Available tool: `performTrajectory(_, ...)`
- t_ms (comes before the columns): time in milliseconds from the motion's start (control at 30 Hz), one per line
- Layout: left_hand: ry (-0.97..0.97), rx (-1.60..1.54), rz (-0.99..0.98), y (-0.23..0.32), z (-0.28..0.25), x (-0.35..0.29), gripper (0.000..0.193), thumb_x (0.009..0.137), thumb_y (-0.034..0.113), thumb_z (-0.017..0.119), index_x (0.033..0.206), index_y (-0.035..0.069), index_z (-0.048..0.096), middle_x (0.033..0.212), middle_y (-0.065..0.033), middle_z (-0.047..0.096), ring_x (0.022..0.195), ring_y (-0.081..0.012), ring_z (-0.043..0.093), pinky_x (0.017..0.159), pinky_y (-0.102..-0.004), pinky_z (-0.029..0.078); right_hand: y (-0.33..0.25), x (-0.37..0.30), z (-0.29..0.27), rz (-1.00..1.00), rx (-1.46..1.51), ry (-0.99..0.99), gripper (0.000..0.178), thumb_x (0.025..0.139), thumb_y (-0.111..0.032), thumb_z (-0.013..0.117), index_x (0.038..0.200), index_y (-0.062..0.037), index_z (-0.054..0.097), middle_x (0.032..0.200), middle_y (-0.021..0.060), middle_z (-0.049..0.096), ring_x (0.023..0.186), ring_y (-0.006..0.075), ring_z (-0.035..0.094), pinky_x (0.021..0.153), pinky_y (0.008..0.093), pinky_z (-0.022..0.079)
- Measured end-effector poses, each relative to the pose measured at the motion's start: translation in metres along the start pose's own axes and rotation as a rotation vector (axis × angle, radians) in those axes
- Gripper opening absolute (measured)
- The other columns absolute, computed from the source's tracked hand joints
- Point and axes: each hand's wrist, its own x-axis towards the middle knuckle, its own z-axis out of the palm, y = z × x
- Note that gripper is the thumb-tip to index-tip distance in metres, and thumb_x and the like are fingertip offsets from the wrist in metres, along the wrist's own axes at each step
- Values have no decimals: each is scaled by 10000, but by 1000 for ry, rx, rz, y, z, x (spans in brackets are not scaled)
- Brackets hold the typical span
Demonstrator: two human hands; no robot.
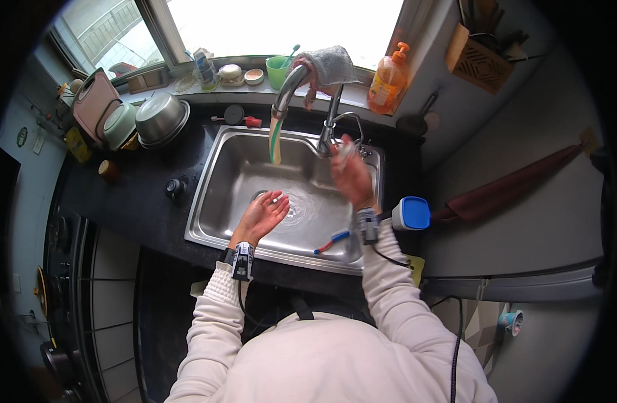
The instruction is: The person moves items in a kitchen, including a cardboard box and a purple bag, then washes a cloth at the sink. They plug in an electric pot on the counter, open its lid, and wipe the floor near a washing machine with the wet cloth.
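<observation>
My left hand [261,218] is held palm up over the near part of the steel sink [217,181], fingers loosely apart, gripping nothing. My right hand [353,178] is raised over the sink's right side, beside the tap's base and its lever [352,119]. Motion blurs its fingers, so I cannot tell whether it touches the lever or holds the pale patch seen there. From the curved tap [291,84] hangs a pale tube with a green stripe [275,142]. Rippled water [296,211] shows on the basin floor.
A blue-and-red stick-like tool [332,242] lies at the sink's near right. Right of it stands a white tub with a blue lid [412,213]. Metal bowls [162,117] and an orange soap bottle [389,79] stand behind. A grey cloth [330,66] drapes over the tap.
</observation>
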Motion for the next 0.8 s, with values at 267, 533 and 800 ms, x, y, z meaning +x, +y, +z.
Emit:
performTrajectory(267,-191,326,7,17,85,-57,330,887,226,454,1130,3,473,1134,-162,493,1040,-228,492,917,-421,401,25,-34,-21,229,-1028,41,322,883,-137,483,1192,-69,425,1042,118,570,937,212,586,792,315,472)
performTrajectory(533,-557,360,152,25,104,-42,406,922,242,377,1260,18,349,1242,-156,431,1096,-227,462,928,-417,392,-48,-48,58,39,-274,-220,414,888,-226,481,1247,-53,371,1163,135,514,1130,228,467,921,391,379)
performTrajectory(800,31,203,-58,-11,29,-6,446,874,322,432,1230,61,372,1337,-137,211,1260,-333,188,922,-697,161,17,-79,-14,230,-697,430,342,875,-170,508,1186,-61,418,1158,133,524,978,163,536,795,289,429)
